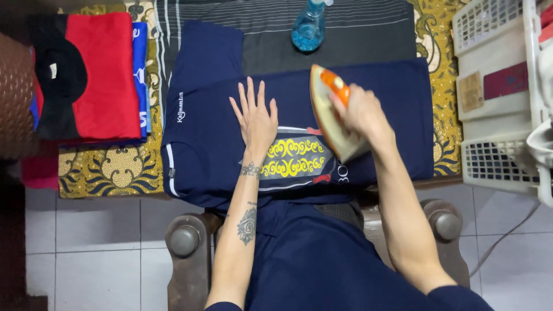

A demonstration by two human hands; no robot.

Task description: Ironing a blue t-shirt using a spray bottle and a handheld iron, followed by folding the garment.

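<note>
- The left hand point(256, 118) lies flat, palm down with fingers spread, holding nothing, pressed on the navy blue cotton T-shirt point(219, 132) just left of its yellow and grey chest print point(294, 158); the forearm runs straight up from the body.
- The right hand point(362, 112) is clenched around the handle of the orange and cream electric iron point(331, 112), tilted on the T-shirt right of the print, arm bent slightly inward.
- The T-shirt lies spread across the patterned padded board point(115, 170).
- A blue spray bottle point(309, 26) stands beyond the T-shirt.

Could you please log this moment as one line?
left hand flat on navy shirt | right hand grips iron, tilted
</note>
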